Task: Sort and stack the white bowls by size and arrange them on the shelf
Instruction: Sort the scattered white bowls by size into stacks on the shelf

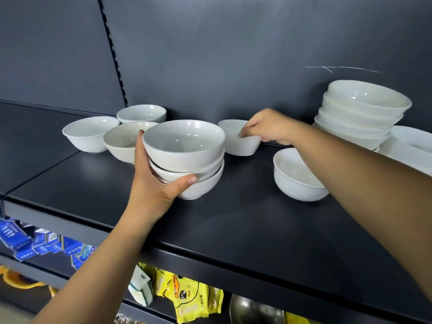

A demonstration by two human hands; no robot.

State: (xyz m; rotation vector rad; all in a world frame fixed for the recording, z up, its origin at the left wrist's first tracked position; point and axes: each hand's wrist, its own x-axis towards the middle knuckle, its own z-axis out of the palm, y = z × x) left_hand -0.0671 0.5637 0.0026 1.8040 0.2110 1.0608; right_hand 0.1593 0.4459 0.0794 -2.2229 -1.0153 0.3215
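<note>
A broad, matt dark grey metal shelf [233, 220] carries all the white glazed bowls, backed by a dark grey panel [233, 54] with a slotted upright at the left. At the far right against that panel stands the tall stack of large white bowls [360, 113], leaning slightly, with flat white dishes [411, 141] just beside it. Near the middle, the short stack of three medium white bowls [187, 160] rests on the shelf; the left hand [154, 183] cups its left side, grip clamped on it with the thumb across the lowest bowl. To the right, a single round white bowl [297, 176] sits partly under the right forearm. Three loose white bowls [91, 133] cluster behind and left of the short stack. The small white bowl [240, 139] sits by the back panel, and the right hand [268, 127] pinches its rim, grip closed on it. Below, a lower shelf holds blue packets [35, 242] and yellow snack bags [187, 298].
</note>
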